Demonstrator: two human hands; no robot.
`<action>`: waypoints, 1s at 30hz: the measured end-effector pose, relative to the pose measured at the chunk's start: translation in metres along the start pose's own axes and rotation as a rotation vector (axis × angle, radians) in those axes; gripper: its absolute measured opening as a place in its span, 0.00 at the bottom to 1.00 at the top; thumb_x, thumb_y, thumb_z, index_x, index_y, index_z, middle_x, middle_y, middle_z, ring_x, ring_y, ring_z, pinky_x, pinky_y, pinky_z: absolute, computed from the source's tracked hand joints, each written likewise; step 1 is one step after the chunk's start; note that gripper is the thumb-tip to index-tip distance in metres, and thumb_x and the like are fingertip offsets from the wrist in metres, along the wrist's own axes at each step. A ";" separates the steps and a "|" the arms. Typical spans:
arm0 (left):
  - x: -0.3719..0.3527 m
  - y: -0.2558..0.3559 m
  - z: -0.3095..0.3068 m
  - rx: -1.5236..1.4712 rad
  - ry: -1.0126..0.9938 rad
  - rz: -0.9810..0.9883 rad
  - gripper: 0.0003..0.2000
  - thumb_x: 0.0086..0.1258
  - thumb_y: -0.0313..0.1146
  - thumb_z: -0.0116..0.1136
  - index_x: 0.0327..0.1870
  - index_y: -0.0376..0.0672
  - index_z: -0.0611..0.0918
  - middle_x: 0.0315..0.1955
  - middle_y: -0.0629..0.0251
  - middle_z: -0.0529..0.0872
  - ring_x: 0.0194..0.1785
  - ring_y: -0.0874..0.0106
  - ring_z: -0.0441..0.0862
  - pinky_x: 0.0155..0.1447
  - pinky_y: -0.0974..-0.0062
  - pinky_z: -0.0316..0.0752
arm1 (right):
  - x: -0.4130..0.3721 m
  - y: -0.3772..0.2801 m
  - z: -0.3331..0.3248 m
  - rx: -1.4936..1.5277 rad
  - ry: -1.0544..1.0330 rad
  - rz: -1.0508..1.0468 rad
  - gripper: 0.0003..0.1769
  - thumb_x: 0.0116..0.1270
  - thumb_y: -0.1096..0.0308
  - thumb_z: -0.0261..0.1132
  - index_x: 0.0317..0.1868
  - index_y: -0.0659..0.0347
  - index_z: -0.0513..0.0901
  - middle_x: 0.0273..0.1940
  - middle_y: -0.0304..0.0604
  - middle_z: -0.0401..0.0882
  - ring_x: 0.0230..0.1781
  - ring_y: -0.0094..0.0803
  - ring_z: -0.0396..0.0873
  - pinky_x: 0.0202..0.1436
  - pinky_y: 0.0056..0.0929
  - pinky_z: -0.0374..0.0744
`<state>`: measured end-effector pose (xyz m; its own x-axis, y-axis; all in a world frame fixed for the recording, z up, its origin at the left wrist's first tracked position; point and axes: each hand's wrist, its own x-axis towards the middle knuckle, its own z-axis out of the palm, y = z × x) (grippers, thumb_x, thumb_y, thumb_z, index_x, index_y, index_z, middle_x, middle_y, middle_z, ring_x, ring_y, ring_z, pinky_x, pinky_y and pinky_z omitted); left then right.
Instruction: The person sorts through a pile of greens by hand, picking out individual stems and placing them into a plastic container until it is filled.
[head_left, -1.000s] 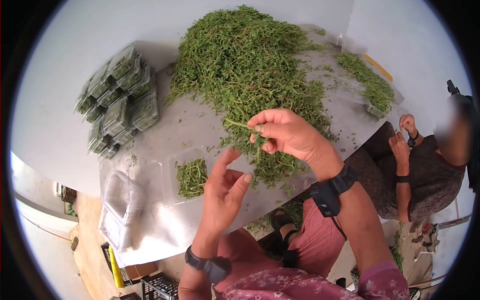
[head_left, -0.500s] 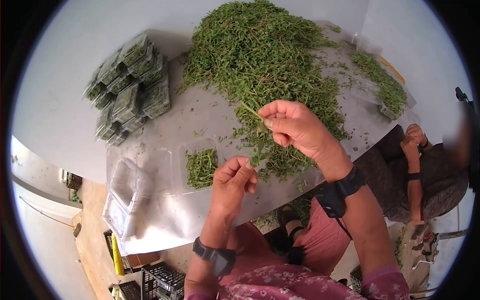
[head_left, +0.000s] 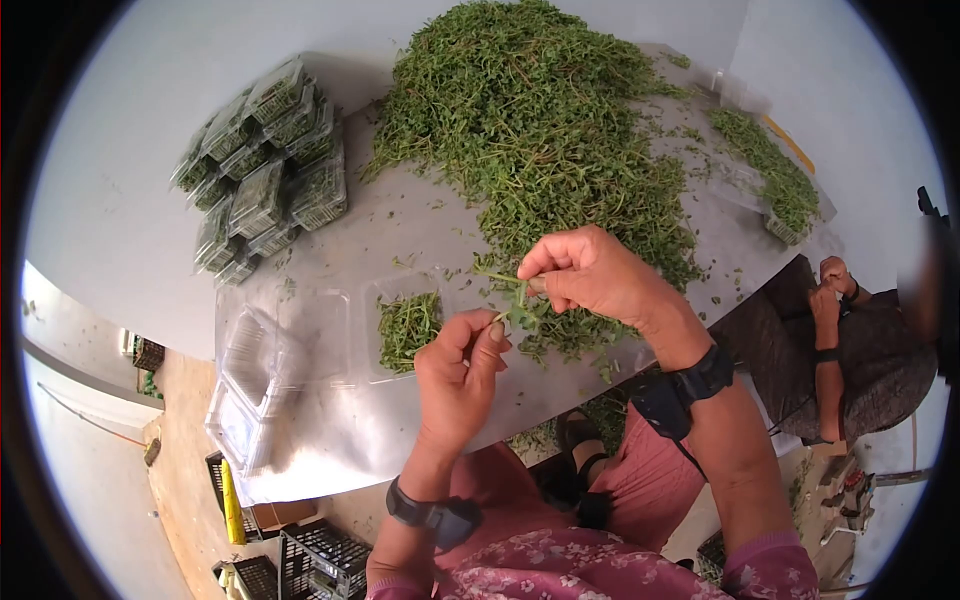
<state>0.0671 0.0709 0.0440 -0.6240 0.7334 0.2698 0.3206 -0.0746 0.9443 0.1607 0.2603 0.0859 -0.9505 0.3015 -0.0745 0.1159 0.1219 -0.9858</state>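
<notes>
My right hand is closed in a pinch on a leafy green sprig, its stem poking out to the left of the fingertips. Just below and left, my left hand has thumb and forefinger pressed together at the sprig's lower leafy end. Both hands are above the table's near part, in front of a large heap of green sprigs. Left of the hands lies an open clear plastic clamshell with a bunch of greens in one half.
Filled, closed clamshells are stacked at the table's left back. Nested clear clamshells sit at the left edge. More greens lie at the right, near another person's hands. Black crates stand on the floor.
My right hand has moved slightly down, and my left hand a little left. The sprig's stem has swung from a steep slant to nearly level. The view has shifted slightly.
</notes>
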 end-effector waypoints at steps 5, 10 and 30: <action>0.001 0.003 0.002 0.118 0.081 0.066 0.05 0.76 0.28 0.54 0.43 0.37 0.80 0.27 0.66 0.85 0.24 0.80 0.77 0.31 0.83 0.73 | -0.003 -0.004 -0.001 -0.096 -0.065 0.020 0.10 0.70 0.72 0.60 0.47 0.68 0.82 0.35 0.38 0.83 0.27 0.18 0.77 0.31 0.19 0.76; 0.002 0.007 -0.004 -0.173 0.067 -0.130 0.07 0.78 0.31 0.51 0.45 0.37 0.79 0.27 0.65 0.86 0.23 0.80 0.78 0.28 0.83 0.71 | -0.005 -0.002 -0.005 -0.062 -0.073 0.033 0.11 0.71 0.69 0.59 0.47 0.68 0.82 0.34 0.40 0.82 0.26 0.18 0.76 0.30 0.19 0.75; -0.007 0.000 0.009 -0.286 -0.231 -0.403 0.07 0.75 0.29 0.53 0.36 0.39 0.80 0.24 0.68 0.82 0.22 0.81 0.76 0.27 0.83 0.70 | -0.010 -0.011 -0.005 -0.162 -0.106 0.012 0.11 0.65 0.70 0.60 0.43 0.69 0.83 0.29 0.40 0.83 0.22 0.20 0.78 0.27 0.21 0.76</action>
<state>0.0776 0.0717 0.0405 -0.4747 0.8687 -0.1419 -0.1379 0.0859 0.9867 0.1705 0.2604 0.0980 -0.9728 0.2037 -0.1102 0.1643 0.2719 -0.9482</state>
